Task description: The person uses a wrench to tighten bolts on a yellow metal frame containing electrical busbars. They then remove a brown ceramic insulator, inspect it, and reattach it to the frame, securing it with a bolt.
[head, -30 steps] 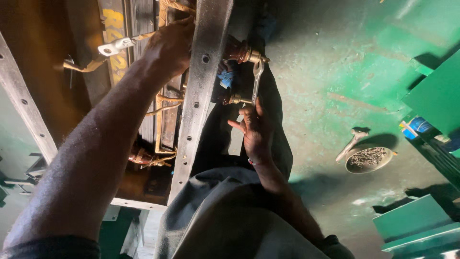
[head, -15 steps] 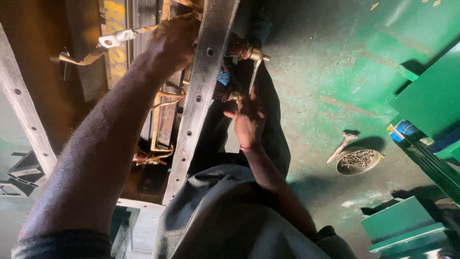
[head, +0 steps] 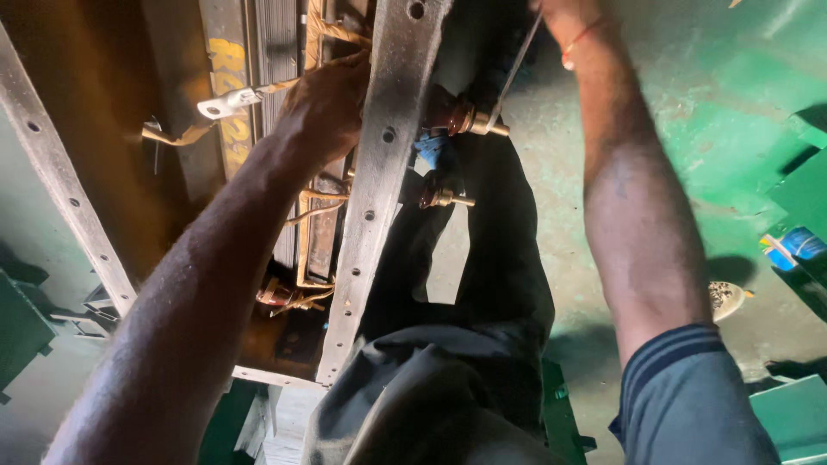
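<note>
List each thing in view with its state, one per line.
left hand: reaching behind the grey perforated metal bar, grip hidden
right hand: mostly out of frame at the top, holding a wrench
wrench: slanted, lower end on the upper brass stud
upper brass stud: sticking out sideways from the bar
lower brass stud: sticking out, untouched
round dish: resting on the green floor

Steel bar (head: 379, 172) dull grey metal, scuffed; studs (head: 469, 120) probably brass; floor (head: 689, 112) painted green, worn.
</note>
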The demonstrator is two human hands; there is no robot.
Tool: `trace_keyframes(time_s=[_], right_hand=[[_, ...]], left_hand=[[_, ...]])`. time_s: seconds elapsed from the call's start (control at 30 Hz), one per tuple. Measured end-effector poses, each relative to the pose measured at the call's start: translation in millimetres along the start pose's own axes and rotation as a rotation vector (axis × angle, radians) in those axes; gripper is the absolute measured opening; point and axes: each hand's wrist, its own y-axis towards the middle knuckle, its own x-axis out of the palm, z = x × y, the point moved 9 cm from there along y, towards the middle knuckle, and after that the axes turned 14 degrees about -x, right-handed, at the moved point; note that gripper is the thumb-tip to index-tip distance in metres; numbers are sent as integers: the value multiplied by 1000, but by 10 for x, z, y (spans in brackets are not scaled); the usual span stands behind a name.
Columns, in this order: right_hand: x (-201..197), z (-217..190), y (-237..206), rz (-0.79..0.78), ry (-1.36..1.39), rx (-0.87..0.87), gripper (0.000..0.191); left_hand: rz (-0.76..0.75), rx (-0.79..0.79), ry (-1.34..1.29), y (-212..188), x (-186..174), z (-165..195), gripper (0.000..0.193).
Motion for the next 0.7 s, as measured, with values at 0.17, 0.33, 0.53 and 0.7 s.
trace_keyframes(time_s=[0.17,0.33,0.53,0.7], right_hand=[[1202,364,-746,-80,1363,178,17],[1508,703,-2408,-47,1312,409,40],[1106,236,-3319,131,602,-53,58],[1134,-308,-3163,343,607,-277,57]], left_hand=[[168,199,63,-73,-143,130,37],[189,200,42,-61,-109,28,32],[125,132,53,3,-54,-24,41],[252,274,-22,-66,-152,50,47]])
